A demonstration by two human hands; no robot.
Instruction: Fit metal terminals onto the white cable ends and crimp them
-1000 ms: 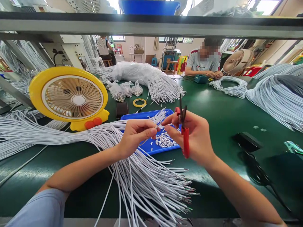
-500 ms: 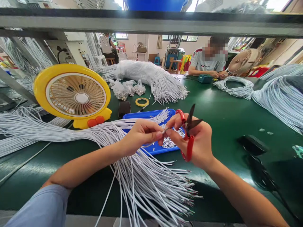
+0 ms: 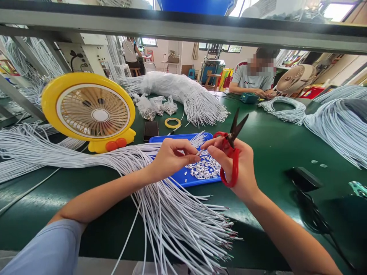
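Note:
My left hand (image 3: 173, 158) pinches the end of a white cable (image 3: 198, 153) between thumb and fingers, over a blue tray (image 3: 153, 139). Hooked in my right hand (image 3: 243, 162) is a pair of scissors (image 3: 235, 166) with red handles. Their dark blades stand slightly apart and point up. My right thumb and forefinger are close to the cable end, a little apart from each other. Small shiny metal pieces (image 3: 205, 168) lie loose in the tray below both hands. A thick bundle of white cables (image 3: 177, 217) runs under my left forearm, its cut ends fanned toward the right.
A yellow fan (image 3: 51, 103) stands at left. Behind the tray are a phone (image 3: 151, 130), a tape roll (image 3: 172, 123), bags of metal parts (image 3: 149, 110) and a wrapped cable bundle (image 3: 169, 84). A black adapter (image 3: 305, 178) lies at right. Across the table sits a co-worker (image 3: 249, 80).
My right fingers have moved off the cable end and apart. The scissors have turned in my right hand, blades tipping further right. My left hand still pinches the cable.

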